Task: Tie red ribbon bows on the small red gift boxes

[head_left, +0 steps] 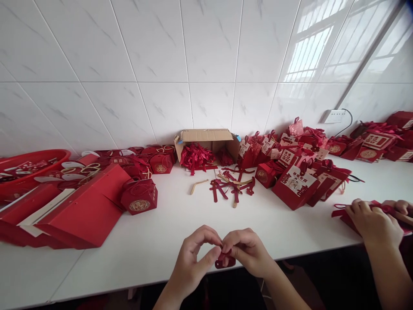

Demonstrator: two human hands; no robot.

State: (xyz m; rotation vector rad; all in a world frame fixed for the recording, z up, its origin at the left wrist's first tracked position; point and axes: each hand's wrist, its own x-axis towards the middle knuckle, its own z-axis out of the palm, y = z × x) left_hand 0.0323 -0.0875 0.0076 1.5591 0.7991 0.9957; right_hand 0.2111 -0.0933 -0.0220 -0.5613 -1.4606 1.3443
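At the table's front edge, my left hand (197, 255) and my right hand (249, 250) meet, thumbs and forefingers pinched together. Between them is a small dark red tag (225, 262) with a rounded end and a hole; my fingers cover its upper part. Both hands are closed on this piece. Farther back on the white table (180, 215) lies a loose heap of dark red strips (222, 189), with some tan strips (199, 186) among them. Behind the heap, an open cardboard box (206, 135) holds bundled red ribbons (196, 157).
Red gift boxes (139, 196) and flat red folded boxes (87, 206) stand left, beside a red basin (61, 157). Finished-looking red bags (295, 185) crowd the right. A co-worker's hands (374, 219) hold a red box at far right. A socket (334, 116) is on the tiled wall.
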